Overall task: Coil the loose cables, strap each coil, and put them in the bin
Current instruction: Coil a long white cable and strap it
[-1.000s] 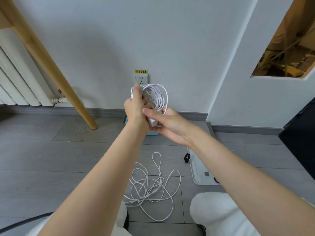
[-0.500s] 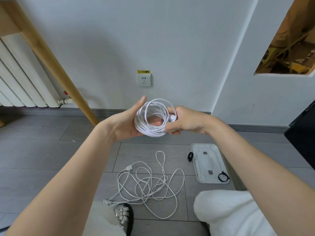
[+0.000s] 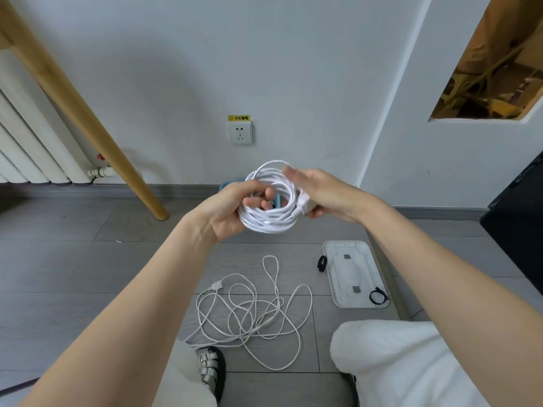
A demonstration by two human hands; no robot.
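Observation:
A coiled white cable (image 3: 269, 221) hangs in front of me above the floor. My left hand (image 3: 227, 211) grips its left side, fingers curled through the ring. My right hand (image 3: 320, 193) holds the coil's right side and the white plug end (image 3: 305, 204). A second white cable (image 3: 252, 311) lies loose and tangled on the grey floor below. Two black straps lie nearby: one (image 3: 322, 263) left of a clear lid (image 3: 351, 274), one (image 3: 378, 296) at its near right corner. A blue bin (image 3: 227, 185) peeks out behind my hands.
A slanted wooden leg (image 3: 88, 124) meets the floor at the left, with a white radiator (image 3: 26, 148) behind it. A wall socket (image 3: 240, 133) sits above the coil. A dark object (image 3: 520, 218) stands at the right. My knees and a sandal (image 3: 210, 368) are at the bottom.
The coil came down from in front of the socket and now lies flatter, facing me. My left hand's fingers curled through the ring. My right hand shifted onto the plug end.

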